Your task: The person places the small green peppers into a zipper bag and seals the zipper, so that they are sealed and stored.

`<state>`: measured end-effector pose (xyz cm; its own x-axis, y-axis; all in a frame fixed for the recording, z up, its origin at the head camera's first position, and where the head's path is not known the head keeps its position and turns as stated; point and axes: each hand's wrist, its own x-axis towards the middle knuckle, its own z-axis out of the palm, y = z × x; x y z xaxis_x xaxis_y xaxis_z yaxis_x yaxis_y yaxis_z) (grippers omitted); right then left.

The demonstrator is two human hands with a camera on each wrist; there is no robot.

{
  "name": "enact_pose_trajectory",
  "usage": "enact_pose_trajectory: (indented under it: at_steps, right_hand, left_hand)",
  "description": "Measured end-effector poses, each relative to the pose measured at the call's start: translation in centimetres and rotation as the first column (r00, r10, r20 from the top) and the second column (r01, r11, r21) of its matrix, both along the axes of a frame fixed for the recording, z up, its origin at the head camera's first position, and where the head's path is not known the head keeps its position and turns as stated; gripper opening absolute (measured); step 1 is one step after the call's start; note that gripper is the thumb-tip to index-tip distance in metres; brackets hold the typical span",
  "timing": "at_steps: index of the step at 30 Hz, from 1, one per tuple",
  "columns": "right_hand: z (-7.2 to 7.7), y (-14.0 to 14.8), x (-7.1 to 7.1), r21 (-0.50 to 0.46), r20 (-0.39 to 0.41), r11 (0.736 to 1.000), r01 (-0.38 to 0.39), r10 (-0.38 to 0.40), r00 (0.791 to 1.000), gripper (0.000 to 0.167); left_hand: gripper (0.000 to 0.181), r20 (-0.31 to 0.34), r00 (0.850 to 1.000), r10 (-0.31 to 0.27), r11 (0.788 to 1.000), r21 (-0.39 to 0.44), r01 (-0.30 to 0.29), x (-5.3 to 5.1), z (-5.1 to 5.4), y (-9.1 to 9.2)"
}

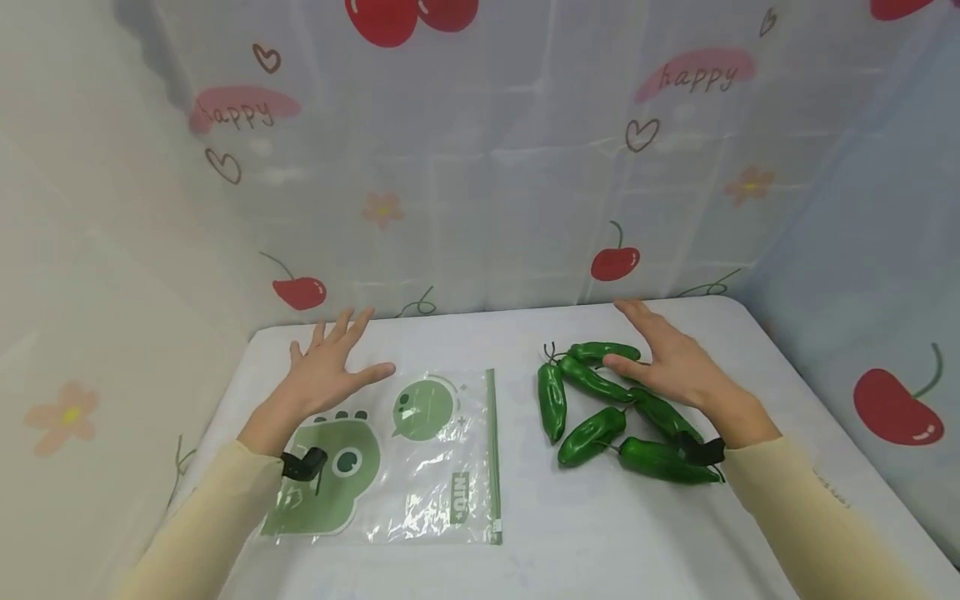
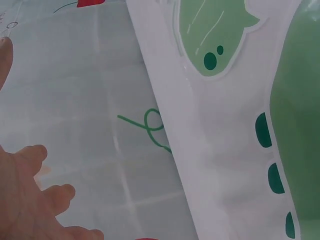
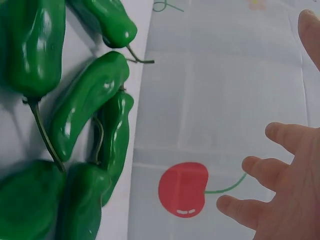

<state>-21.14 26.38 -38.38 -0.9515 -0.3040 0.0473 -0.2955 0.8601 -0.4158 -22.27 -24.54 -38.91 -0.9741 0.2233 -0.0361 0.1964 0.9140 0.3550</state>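
Note:
My left hand [image 1: 324, 375] is held with spread fingers over the upper left part of a clear zip bag [image 1: 420, 508]. The bag lies flat, printed with a green cartoon dinosaur, and its green zip edge faces right. Over on the right, my right hand [image 1: 675, 358] hovers with fingers extended above several green peppers [image 1: 592, 437]. Neither hand holds anything. In the left wrist view the bag's print [image 2: 305, 100] shows beside the fingers; in the right wrist view the peppers [image 3: 90, 100] lie left of the fingers, stems visible. My right hand partly covers some peppers in the head view.
A white table [image 1: 525, 575] carries the bag and the peppers. Behind it hangs a pale curtain [image 1: 495, 208] with printed cherries, hearts and flowers, and more sheeting closes off both sides. A black wrist camera [image 1: 303, 464] sits on the left wrist, another [image 1: 701, 450] on the right.

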Motion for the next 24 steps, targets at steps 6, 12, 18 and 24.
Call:
enact_pose_trajectory:
  at_steps: [6, 12, 18, 24]
  right_hand:
    - [-1.1, -0.8, 0.6, -0.090, 0.011, 0.996, 0.010, -0.009, 1.000, 0.092]
    - [-2.3, -1.6, 1.2, -0.165, 0.004, 0.986, -0.010, 0.011, 1.000, 0.089]
    - [-3.2, -2.4, 1.9, -0.190, 0.018, 0.982, 0.001, 0.003, 1.000, 0.089]
    - [-3.8, -3.0, 2.2, -0.200, 0.003, 0.980, 0.024, -0.024, 1.000, 0.086]
  left_hand:
    - [0.104, 0.010, 1.000, 0.022, 0.998, 0.052, -0.022, 0.7, -0.9, 0.5]
    - [0.103, 0.021, 1.000, 0.011, 0.997, 0.077, -0.013, 0.8, -1.7, 1.6]
    - [0.102, 0.026, 1.000, 0.000, 0.996, 0.093, -0.003, 1.2, -2.1, 2.6]
    - [0.100, 0.030, 1.000, 0.011, 0.991, 0.135, -0.015, 1.6, -2.8, 3.3]
